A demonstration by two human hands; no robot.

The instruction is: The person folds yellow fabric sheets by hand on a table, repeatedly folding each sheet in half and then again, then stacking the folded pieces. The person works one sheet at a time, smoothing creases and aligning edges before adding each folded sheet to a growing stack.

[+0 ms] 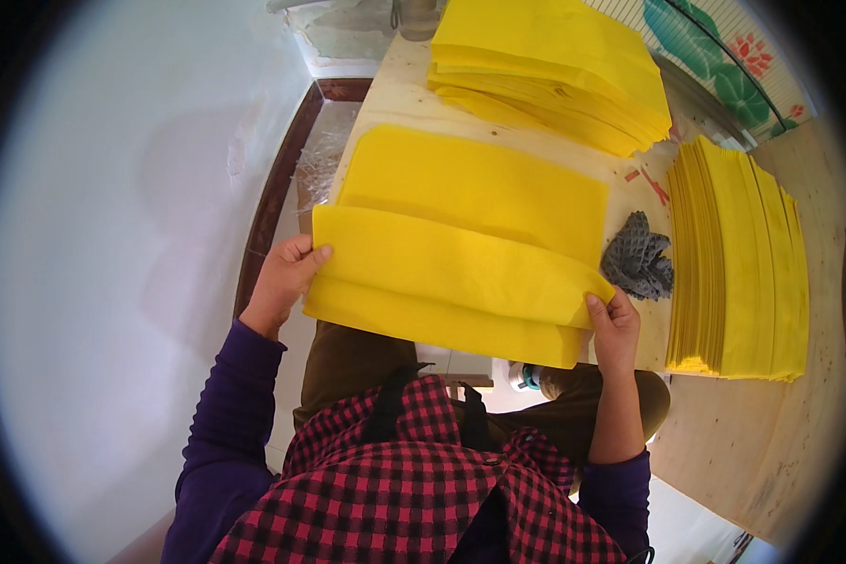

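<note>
- Your red-and-black checked apron lies closest, below both hands.
- Your left hand pinches the left edge of the folded yellow sheet, thumb on top, fingers curled beneath.
- Your right hand grips its right corner the same way.
- Beyond your fingers, a flat yellow sheet rests on the wooden table.
- Just beyond your right fingers sits a grey crumpled cloth; yellow stacks lie farther right and ahead.
</note>
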